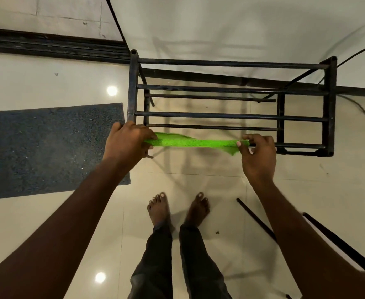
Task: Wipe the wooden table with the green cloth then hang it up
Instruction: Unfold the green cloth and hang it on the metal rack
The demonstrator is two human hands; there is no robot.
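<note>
The green cloth (195,142) is stretched out lengthwise along the nearest bar of a black metal rack (231,116). My left hand (127,141) grips the cloth's left end at the rack's near-left corner. My right hand (258,153) pinches the cloth's right end between thumb and fingers, where a corner of the cloth droops below the bar. The cloth hides the part of the bar beneath it. No wooden table is in view.
The rack stands against a white wall on a glossy tiled floor. A dark doormat (54,149) lies to the left. My bare feet (177,209) stand just in front of the rack. Black metal legs (261,223) slant in at the lower right. A cable (360,106) trails at the right.
</note>
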